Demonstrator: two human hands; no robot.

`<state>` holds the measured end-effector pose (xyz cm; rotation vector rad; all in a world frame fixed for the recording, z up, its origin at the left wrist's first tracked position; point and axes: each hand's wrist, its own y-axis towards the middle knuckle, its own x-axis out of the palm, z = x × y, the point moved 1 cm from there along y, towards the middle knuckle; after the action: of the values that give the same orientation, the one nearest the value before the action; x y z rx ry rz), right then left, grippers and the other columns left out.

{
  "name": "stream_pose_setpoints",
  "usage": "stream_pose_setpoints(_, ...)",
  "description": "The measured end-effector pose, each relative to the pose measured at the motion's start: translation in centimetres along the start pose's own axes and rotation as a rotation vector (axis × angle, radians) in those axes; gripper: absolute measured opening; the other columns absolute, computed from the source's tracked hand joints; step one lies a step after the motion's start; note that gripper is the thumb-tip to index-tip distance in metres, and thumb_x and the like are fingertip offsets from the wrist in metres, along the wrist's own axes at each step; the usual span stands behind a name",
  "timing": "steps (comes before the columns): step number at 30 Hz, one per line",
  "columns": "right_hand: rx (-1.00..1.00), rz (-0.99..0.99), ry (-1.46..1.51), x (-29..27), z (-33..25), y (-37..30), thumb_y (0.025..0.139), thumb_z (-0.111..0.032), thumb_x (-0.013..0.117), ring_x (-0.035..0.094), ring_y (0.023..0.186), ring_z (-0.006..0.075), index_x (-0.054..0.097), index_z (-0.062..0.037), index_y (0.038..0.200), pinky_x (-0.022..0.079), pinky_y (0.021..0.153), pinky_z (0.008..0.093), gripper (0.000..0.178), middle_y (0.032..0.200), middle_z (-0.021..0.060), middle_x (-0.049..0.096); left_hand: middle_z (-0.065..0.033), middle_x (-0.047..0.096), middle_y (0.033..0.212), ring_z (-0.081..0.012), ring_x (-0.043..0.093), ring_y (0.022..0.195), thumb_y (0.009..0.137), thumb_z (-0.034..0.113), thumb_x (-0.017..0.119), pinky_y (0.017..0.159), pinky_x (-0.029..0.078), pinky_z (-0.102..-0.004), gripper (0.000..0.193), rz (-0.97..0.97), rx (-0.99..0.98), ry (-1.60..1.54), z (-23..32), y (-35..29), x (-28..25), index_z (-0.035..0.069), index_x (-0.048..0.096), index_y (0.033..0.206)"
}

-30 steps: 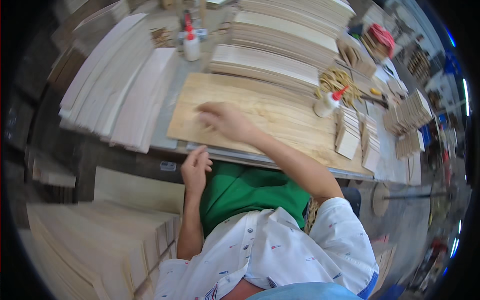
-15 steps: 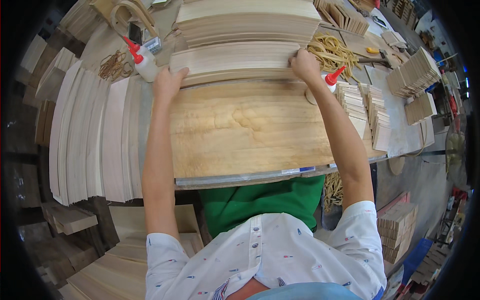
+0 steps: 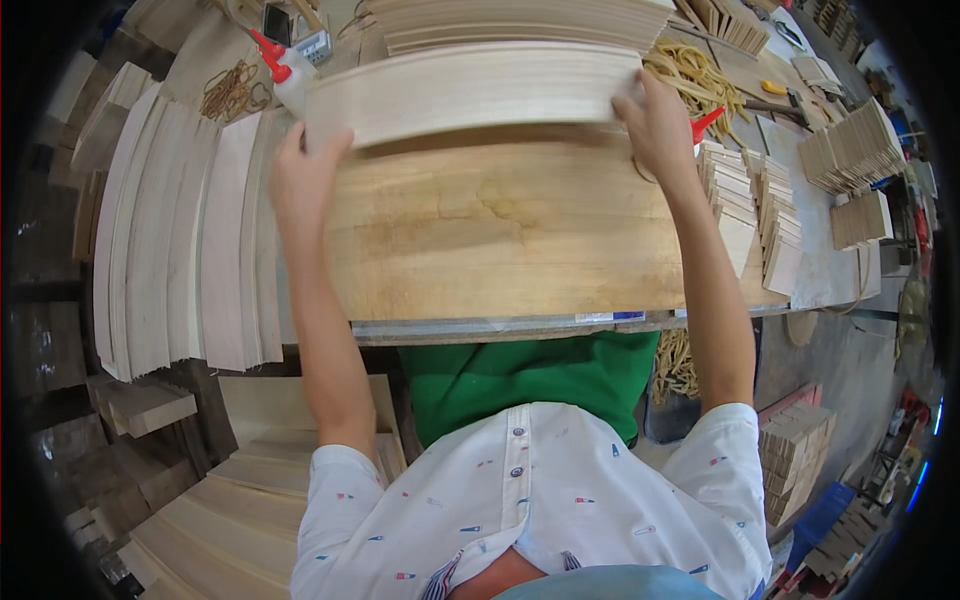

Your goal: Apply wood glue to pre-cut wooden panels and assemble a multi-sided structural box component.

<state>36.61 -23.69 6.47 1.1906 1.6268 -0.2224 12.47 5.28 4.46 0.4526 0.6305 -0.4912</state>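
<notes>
A long pale wooden board (image 3: 480, 95) spans between my two hands, raised at a tilt above the far part of a bare plywood work panel (image 3: 500, 240). My left hand (image 3: 308, 165) grips its left end, and my right hand (image 3: 655, 120) has hold of the right end. Both ends are smeared by motion. I cannot tell whether it is one board or a few thin ones together. Beyond it rises a stack of similar boards (image 3: 520, 28). White squeeze bottles (image 3: 292, 88) with red tips stand beside my left hand; another bottle's red tip (image 3: 708, 122) shows past my right wrist.
Long boards (image 3: 165, 240) lie stacked at the left. Small wooden pieces (image 3: 728, 200) stand in rows at the right. Yellow bands (image 3: 690, 75) are heaped behind my right hand, and brown bands (image 3: 232, 90) lie at the far left. The table edge (image 3: 500, 328) runs before me.
My hands have lifted the board up from in front of the stack and brought it nearer to me. The hands have moved slightly apart. The whole view has shifted a little.
</notes>
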Motion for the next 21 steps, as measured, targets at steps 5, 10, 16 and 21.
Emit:
stream_pose_setpoints(5, -0.106, -0.047, 0.052, -0.2, 0.6, -11.1, 0.083, -0.013, 0.065, 0.049, 0.111, 0.0416, 0.048, 0.0084, 0.124, 0.040, 0.096, 0.0444, 0.050, 0.118, 0.0284, 0.053, -0.0165, 0.064, 0.110, -0.0283, 0.062, 0.098, 0.079, 0.025, 0.072, 0.089, 0.045, -0.0341, 0.051, -0.047, -0.150, -0.114, -3.2, -10.0, -0.7, -0.001, 0.057, 0.119)
stream_pose_setpoints(10, 0.061, -0.172, 0.064, -1.2, 3.2, -16.6, 0.082, -0.013, 0.068, 0.046, 0.116, 0.0432, 0.045, 0.0092, 0.129, 0.037, 0.100, 0.0458, 0.056, 0.128, 0.0290, 0.049, -0.0133, 0.056, 0.121, -0.0273, 0.059, 0.097, 0.080, 0.022, 0.071, 0.089, 0.046, -0.0337, 0.048, 0.042, 0.022, 0.279, -3.9, -13.6, 1.5, 0.001, 0.055, 0.120)
stream_pose_setpoints(16, 0.031, -0.390, 0.008, -5.6, 1.9, -22.4, 0.077, -0.011, 0.073, 0.041, 0.121, 0.0444, 0.043, 0.0080, 0.132, 0.034, 0.103, 0.0473, 0.065, 0.137, 0.0283, 0.040, -0.0107, 0.052, 0.119, -0.0219, 0.055, 0.094, 0.080, 0.016, 0.072, 0.084, 0.048, -0.0326, 0.044, -0.200, -0.407, -0.040, -3.0, -19.5, -2.8, -0.001, 0.056, 0.117)
stream_pose_setpoints(21, -0.007, -0.431, 0.028, -5.4, 1.9, -21.8, 0.075, -0.005, 0.071, 0.041, 0.120, 0.0440, 0.044, 0.0044, 0.132, 0.036, 0.102, 0.0451, 0.064, 0.141, 0.0264, 0.037, -0.0128, 0.048, 0.125, -0.0239, 0.053, 0.104, 0.078, 0.015, 0.074, 0.089, 0.046, -0.0333, 0.056, -0.257, -0.316, 0.043, -2.5, -18.8, -2.9, -0.001, 0.052, 0.126)
